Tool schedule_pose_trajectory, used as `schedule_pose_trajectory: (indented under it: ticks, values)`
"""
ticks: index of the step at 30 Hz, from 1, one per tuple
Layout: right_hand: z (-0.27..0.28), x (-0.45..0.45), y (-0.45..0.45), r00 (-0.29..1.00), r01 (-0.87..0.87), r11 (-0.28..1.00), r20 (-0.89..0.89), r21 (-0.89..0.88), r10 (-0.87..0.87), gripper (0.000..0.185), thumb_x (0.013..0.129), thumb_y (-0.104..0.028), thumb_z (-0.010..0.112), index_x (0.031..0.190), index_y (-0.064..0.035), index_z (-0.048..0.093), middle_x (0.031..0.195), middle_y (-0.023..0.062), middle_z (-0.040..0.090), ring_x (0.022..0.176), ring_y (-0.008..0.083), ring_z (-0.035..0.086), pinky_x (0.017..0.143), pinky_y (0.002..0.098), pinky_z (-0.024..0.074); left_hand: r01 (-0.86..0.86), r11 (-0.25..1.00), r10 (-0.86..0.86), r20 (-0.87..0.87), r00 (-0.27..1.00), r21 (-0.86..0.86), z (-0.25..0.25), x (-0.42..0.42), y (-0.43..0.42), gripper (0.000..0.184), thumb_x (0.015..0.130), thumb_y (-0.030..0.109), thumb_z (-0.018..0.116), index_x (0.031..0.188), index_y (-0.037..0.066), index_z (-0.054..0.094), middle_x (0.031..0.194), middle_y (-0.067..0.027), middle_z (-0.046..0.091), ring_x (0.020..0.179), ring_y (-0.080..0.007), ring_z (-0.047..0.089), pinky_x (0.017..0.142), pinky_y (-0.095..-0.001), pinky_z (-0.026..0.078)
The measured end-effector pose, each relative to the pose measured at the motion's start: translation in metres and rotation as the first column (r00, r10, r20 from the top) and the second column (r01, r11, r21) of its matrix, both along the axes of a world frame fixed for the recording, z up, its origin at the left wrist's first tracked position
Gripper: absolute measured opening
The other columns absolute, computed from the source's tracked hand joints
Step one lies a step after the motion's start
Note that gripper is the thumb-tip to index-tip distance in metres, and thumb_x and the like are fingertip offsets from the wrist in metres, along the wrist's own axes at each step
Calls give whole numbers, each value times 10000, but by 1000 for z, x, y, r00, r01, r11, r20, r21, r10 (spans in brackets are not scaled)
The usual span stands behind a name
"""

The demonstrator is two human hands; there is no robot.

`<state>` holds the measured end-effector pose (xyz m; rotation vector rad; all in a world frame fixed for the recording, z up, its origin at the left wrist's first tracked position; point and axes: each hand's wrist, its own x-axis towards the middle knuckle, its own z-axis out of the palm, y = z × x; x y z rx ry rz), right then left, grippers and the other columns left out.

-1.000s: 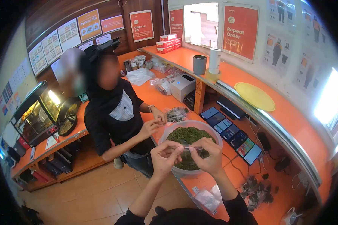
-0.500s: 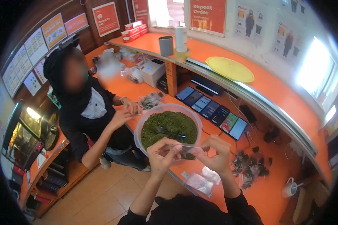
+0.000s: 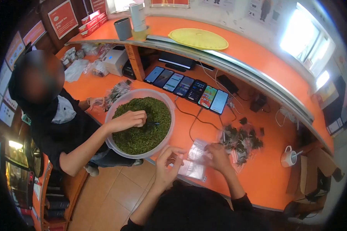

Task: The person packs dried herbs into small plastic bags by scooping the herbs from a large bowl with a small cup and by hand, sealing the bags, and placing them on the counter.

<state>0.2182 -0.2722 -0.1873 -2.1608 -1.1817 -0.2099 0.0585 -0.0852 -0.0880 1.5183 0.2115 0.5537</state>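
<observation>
Poster (image 3: 62,19) with "Capt to FC", right hand (image 3: 218,156) at clear packets (image 3: 191,170)

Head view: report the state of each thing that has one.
Plastic tub, uncovered, holding chopped greens
Clear bags, lying flat
Filled sachets, loosely heaped
Left hand, fingers curled
Right hand, blurred, grip unclear
Co-worker's hand, over the greens, fingers curled
Yellow lid, lying flat
Seven phones, screens lit
White mug, upright
White roll, standing on end
Cardboard box, flaps open

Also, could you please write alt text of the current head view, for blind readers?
A person's left hand and right hand are near clear plastic bags on an orange counter. A co-worker's hand is above green shreds in a pale tub; seven phones lie nearby.
</observation>
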Motion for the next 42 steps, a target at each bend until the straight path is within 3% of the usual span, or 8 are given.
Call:
schedule_pose_trajectory:
  ticks: [9,15,27,29,33,36,38,42]
  values:
    - [-51,-15,-3,907,171,983,-400,72,-128,114,774,-60,700,887,-62,704,850,97,663,844,311,632,765,418,493,98,988,-135,-350,927,-121,-99,-8,1,155,977,124,602,1040,8,682,1033,-62,683,816,-110,648,665,-252,512]
    - [10,-58,25,980,20,970,-195,243,28,103,787,-100,739,883,-73,711,912,95,672,858,292,641,822,406,492,-2,889,-146,-287,947,-459,-107,2,-26,219,999,174,597,1042,-27,673,1011,-89,706,920,-163,684,817,-299,557]
    - [12,-70,38,668,-294,917,-629,269,398,76,807,-53,687,881,-31,691,858,111,698,776,219,689,725,339,535,-150,939,211,-176,961,309,-110,-51,-14,128,941,138,609,935,19,656,864,-94,631,843,-238,605,785,-378,464]
    - [24,-69,38,648,-379,894,-623,237,439,59,800,-20,650,851,-28,679,790,117,692,724,229,685,684,332,532,-266,579,410,7,912,771,-101,-52,-16,152,920,185,630,920,36,660,882,-105,588,861,-278,558,821,-393,416]
    - [37,-72,46,655,-380,905,-636,190,408,69,815,-73,707,790,-26,665,717,84,665,622,172,631,606,313,502,-365,242,684,109,722,899,-62,-51,-39,164,922,198,635,932,38,670,911,-89,591,888,-280,549,869,-396,398]
    - [39,-70,51,647,-442,883,-626,157,435,139,829,-124,750,777,-27,667,697,63,648,595,146,615,572,307,489,-244,640,403,-48,914,729,-80,-61,-29,187,923,210,647,966,31,680,895,-77,606,832,-269,573,806,-367,435]
    - [47,-66,53,610,-509,846,-626,160,486,170,837,-155,767,781,-27,670,686,58,637,591,139,616,563,306,487,-96,984,138,-304,943,150,-87,-72,-23,218,925,219,689,982,8,697,864,-94,660,789,-147,603,695,-302,450]
    - [54,-66,56,198,-509,806,-870,302,451,165,801,-140,748,777,2,667,673,100,622,566,157,623,554,299,495,-93,987,61,-232,971,-133,-69,-78,-26,251,894,225,726,932,-23,711,750,-118,672,673,-102,627,598,-280,481]
